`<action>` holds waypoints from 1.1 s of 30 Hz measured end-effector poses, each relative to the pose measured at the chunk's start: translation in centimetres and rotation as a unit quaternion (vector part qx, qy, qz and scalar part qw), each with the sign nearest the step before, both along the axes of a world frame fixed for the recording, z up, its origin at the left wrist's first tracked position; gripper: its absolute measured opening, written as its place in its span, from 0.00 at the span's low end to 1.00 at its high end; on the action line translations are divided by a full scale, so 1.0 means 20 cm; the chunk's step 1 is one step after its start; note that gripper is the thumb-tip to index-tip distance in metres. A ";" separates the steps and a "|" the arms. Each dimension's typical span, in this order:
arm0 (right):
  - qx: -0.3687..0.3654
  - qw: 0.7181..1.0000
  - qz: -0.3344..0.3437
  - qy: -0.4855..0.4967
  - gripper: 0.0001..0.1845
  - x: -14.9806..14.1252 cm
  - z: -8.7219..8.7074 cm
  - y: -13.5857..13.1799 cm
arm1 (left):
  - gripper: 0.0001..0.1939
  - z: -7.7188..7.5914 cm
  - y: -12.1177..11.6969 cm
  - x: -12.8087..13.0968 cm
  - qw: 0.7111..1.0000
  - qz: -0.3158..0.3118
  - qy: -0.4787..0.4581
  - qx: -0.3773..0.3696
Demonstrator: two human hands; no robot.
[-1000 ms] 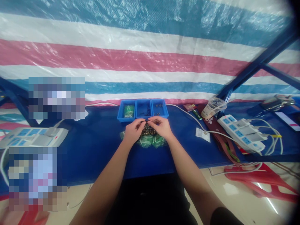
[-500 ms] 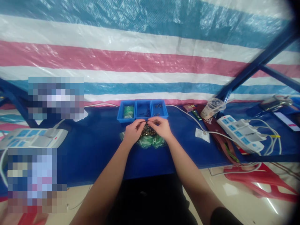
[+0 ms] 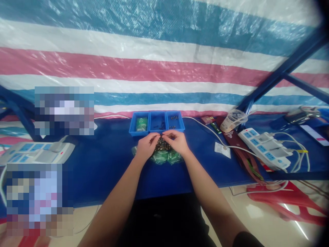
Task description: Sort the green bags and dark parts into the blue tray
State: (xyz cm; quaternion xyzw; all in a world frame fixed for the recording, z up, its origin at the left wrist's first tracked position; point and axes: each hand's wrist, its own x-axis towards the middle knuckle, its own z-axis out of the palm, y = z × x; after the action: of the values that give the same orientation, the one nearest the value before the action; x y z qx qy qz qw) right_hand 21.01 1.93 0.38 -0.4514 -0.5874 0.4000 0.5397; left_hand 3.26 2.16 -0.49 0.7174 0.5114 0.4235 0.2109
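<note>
My left hand (image 3: 147,145) and my right hand (image 3: 178,141) meet fingertip to fingertip in the middle of the table, both closed in a pinch. Between the fingertips shows a small dark piece, too tiny to name. Beneath them lies a pile of small brassy metal parts (image 3: 161,144), on top of green-and-clear plastic packets (image 3: 164,157). Just beyond my hands stand three joined blue bins: the left bin (image 3: 138,132) holds a green packet, the middle bin (image 3: 157,115) some dark pieces, the right bin (image 3: 175,114) a few small metal parts.
On the right are a plastic cup (image 3: 232,120), a dark red strap-like bag (image 3: 228,139), a small white packet (image 3: 222,150), a power strip (image 3: 263,147) with cables, and a phone (image 3: 314,134). Another power strip (image 3: 38,152) lies left. Striped sheeting (image 3: 164,68) hangs behind the blue table (image 3: 102,171).
The hands hold nearly the same pinched pose over the pile, with only slight finger movement. The whole view has shifted a little.
</note>
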 end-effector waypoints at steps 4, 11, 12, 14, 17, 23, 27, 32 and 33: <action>-0.005 1.000 -0.005 0.009 0.13 0.00 0.00 0.01 | 0.15 0.00 0.00 0.00 1.000 0.011 0.007 0.008; 0.000 1.000 0.005 0.002 0.13 0.00 0.00 0.00 | 0.14 0.01 0.00 0.00 1.000 0.001 0.007 0.008; 0.001 1.000 0.007 0.002 0.13 0.00 0.00 0.00 | 0.14 0.01 0.00 0.00 1.000 -0.002 0.005 0.004; 0.001 1.000 0.007 0.003 0.13 0.00 0.00 0.00 | 0.14 0.01 0.00 0.00 1.000 -0.006 -0.001 -0.001; -0.002 1.000 0.006 0.014 0.13 0.00 0.00 0.00 | 0.14 0.01 0.00 0.00 1.000 0.001 -0.010 0.007; -0.010 1.000 0.009 0.020 0.15 0.01 0.00 0.00 | 0.13 0.00 0.00 0.00 0.999 0.001 0.004 0.041; -0.010 1.000 0.008 0.009 0.15 0.00 0.01 0.00 | 0.13 0.01 -0.01 0.00 0.999 -0.002 0.014 0.038; -0.012 0.999 -0.023 -0.023 0.14 0.04 0.02 0.01 | 0.14 0.02 0.00 0.00 0.997 0.049 0.044 0.038; -0.014 0.998 -0.035 -0.043 0.13 0.06 0.02 0.02 | 0.14 0.02 0.01 -0.01 0.995 0.075 0.052 0.044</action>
State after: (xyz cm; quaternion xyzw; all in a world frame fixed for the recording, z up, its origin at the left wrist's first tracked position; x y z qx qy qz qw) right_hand 22.13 2.27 0.78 -0.4961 -0.5881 0.3690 0.5214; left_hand 3.13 2.28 -0.06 0.7067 0.5547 0.4225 0.1201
